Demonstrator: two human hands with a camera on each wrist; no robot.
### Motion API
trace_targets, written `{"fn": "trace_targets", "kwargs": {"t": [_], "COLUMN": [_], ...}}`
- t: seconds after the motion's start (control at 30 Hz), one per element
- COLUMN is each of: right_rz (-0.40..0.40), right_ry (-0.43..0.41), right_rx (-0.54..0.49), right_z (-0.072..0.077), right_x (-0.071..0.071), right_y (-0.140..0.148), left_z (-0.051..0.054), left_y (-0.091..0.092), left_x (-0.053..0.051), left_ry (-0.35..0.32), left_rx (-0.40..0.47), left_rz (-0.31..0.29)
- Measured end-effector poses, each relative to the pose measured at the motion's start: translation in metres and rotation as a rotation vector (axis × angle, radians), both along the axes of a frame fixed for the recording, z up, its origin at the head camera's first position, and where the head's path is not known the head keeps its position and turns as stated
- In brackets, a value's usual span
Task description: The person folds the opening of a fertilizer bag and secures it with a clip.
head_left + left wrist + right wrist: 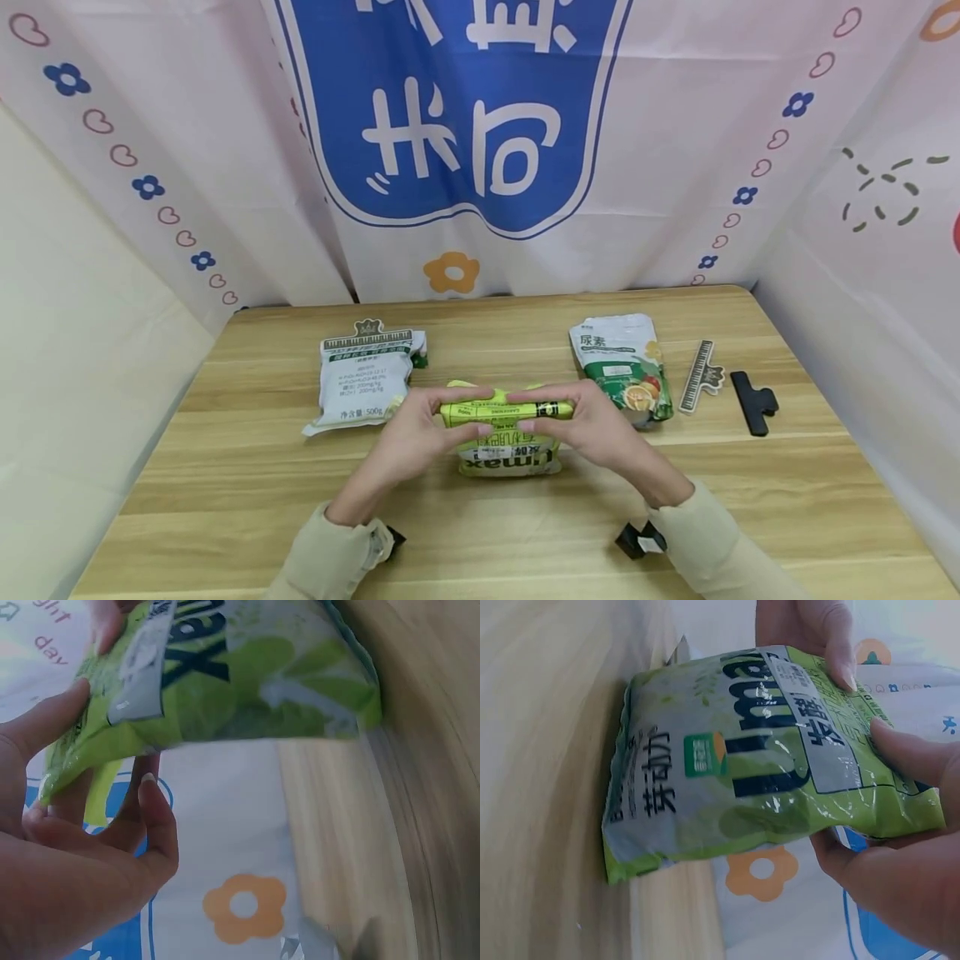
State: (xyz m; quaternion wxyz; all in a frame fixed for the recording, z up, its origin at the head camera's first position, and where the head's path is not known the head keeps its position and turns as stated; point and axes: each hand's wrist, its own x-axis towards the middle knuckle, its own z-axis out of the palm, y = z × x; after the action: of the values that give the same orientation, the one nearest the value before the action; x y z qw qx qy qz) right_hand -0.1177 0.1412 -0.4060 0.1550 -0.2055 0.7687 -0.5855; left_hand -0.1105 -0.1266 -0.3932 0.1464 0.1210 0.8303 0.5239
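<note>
Head view: my left hand (416,429) and right hand (594,425) pinch the folded top (504,410) of the green bag (510,460), midway between the table's (225,508) side edges; it's probably soft, slick, best held there.

Passage runs across the near desk (510,537) before the green bag (510,458), while a white bag (363,387) at left, pouch (617,367) at right and curtain (667,150) behind obstruct.

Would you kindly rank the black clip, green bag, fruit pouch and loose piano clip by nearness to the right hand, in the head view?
1. Green bag, in the right hand.
2. Fruit pouch, just beyond.
3. Piano clip, right of the pouch.
4. Black clip, farthest right.
</note>
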Motion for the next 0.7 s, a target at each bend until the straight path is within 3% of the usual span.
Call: {"fn": "trace_targets", "kwargs": {"t": [0.17,0.3,0.53,0.7], "right_rz": [-0.022,-0.049,-0.106,-0.108], "right_ry": [-0.070,-0.066,0.096,0.158], "right_rx": [-0.039,-0.006,0.070,0.044], "right_z": [-0.0009,0.0003,0.0020,0.0000], "right_x": [-0.0004,0.0010,0.0062,0.0071], "right_y": [0.0006,0.0010,0.0009,0.0018], "left_z": [0.0017,0.0018,0.0025,0.0036], "left_y": [-0.0013,-0.0015,0.0000,0.0010], "left_x": [0.0013,0.0027,0.0038,0.0049], "left_ry": [0.083,0.189,0.305,0.307], "left_rx": [-0.057,-0.126,-0.183,-0.209], "left_rz": [-0.001,-0.002,-0.023,-0.017]}}
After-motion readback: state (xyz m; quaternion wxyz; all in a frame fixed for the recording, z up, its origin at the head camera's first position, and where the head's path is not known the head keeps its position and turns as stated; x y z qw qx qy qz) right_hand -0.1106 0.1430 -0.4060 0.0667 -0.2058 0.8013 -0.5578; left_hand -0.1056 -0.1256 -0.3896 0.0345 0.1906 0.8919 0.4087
